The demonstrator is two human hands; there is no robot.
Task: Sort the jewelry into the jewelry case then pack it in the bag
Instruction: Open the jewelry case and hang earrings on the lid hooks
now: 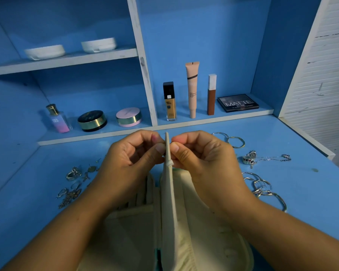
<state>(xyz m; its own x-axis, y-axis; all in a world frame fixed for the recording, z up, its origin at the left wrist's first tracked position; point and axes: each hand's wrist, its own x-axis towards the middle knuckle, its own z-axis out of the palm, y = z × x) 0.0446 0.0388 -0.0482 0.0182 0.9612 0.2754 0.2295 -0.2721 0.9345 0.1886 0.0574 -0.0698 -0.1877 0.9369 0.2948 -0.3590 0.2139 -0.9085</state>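
A cream jewelry case (pixel 200 222) lies open on the blue table in front of me. Its middle flap (pixel 168 192) stands upright between my hands. My left hand (pixel 131 155) pinches the flap's top edge from the left. My right hand (pixel 200 153) pinches it from the right, and a small dark item shows at its fingertips; I cannot tell what it is. Rings and earrings (pixel 74 182) lie scattered to the left. Hoop earrings (pixel 235 141), a ring with a chain (pixel 262 159) and silver bangles (pixel 264 188) lie to the right. No bag is visible.
A blue shelf unit stands behind the table. It holds a perfume bottle (pixel 57 119), two round compacts (pixel 92 120), foundation bottles and tubes (pixel 192 89), an eyeshadow palette (pixel 237 102) and two white dishes (pixel 45 51) higher up. A white slatted panel (pixel 321 75) is at right.
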